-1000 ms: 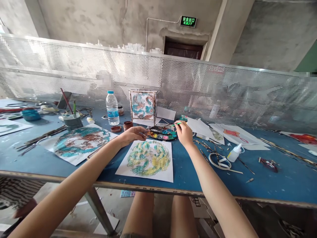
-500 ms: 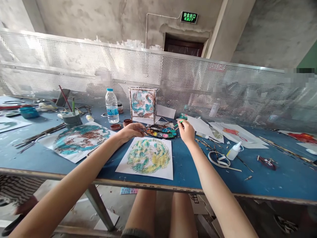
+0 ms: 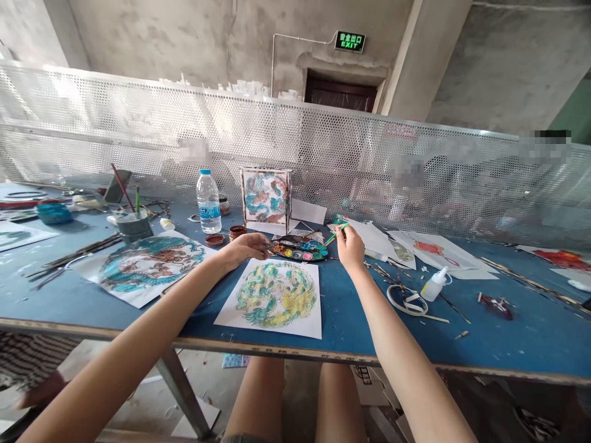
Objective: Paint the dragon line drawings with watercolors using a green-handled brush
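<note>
**Centre frame: brush hand sits right of the palette**

Right hand [image 3: 351, 247] pinches a green-handled brush [image 3: 340, 229] between thumb and fingers. Compared with 1 s ago it is slightly further right and clear of the palette [image 3: 300, 249]. The bristle end angles down-left toward the palette's right rim.

Left hand [image 3: 247, 246] is unchanged: fingers curled, tips at the palette's left rim. Can't tell if they clamp it or only touch.

Palette hasn't moved. It lies on the blue table [image 3: 355, 320], just above the yellow-green painting [image 3: 276, 295].

- Behind the palette: water bottle [image 3: 209, 200], framed panel [image 3: 266, 195].
- Left of it: two brown dishes [image 3: 237, 232].
- Further left: dragon sheet [image 3: 150, 258], brush cup [image 3: 133, 224].
- Right: glue bottle [image 3: 436, 284].

Left forearm crosses the dragon sheet's lower-right corner.
</note>
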The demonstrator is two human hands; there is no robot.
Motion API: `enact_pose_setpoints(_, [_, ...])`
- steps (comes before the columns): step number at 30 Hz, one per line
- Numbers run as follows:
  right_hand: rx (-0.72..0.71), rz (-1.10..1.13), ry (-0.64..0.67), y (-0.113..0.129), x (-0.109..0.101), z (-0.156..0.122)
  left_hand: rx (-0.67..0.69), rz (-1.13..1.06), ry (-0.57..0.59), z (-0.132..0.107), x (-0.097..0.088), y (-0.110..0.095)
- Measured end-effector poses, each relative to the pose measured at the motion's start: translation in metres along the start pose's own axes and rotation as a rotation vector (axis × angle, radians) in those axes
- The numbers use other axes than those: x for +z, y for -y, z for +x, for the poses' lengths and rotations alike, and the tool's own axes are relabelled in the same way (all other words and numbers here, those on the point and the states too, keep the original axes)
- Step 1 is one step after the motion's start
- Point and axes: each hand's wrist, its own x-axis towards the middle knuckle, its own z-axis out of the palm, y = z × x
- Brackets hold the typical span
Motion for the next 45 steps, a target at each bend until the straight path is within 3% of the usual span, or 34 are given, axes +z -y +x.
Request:
enact_pose_setpoints(15, [-0.052, -0.035, 0.072, 0.001, 0.002, 0.001, -0.082, 0.094, -0.120, 0.008, -0.011, 0.012])
enact_pose_setpoints(30, [-0.054, 0.019, 0.058, 0.004, 0.001, 0.000, -0.114, 0.031, -0.166, 0.003, -0.003, 0.007])
enact_pose_setpoints(37, [-0.069, 0.051, 0.201, 0.004, 0.006, -0.003, -0.145, 0.030, -0.196, 0.002, -0.003, 0.007])
enact_pose_setpoints(45, [-0.088, 0.052, 0.260, 0.004, 0.007, -0.004, -0.221, 0.126, -0.191, -0.004, 0.005, -0.003])
